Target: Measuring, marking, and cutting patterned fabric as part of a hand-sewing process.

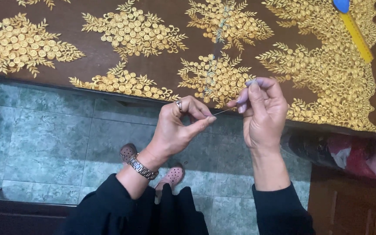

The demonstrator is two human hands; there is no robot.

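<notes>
While the left hand [177, 126] pinches the thread end and the right hand [260, 109] grips the needle [223, 111] near the embroidered fabric [153, 52], both should stay steady, I think.

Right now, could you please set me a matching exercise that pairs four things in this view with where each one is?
Things:
1. silver ring
2. metal link wristwatch
3. yellow measuring tape
4. thin sewing needle

Places:
A. lying on the gold-embroidered brown fabric, far right
B. pinched between the fingertips of both hands
C. on a finger of the left hand
D. around the left wrist, above the black sleeve

Pairs: 1-C, 2-D, 3-A, 4-B. The right hand holds the needle's other end.
</notes>
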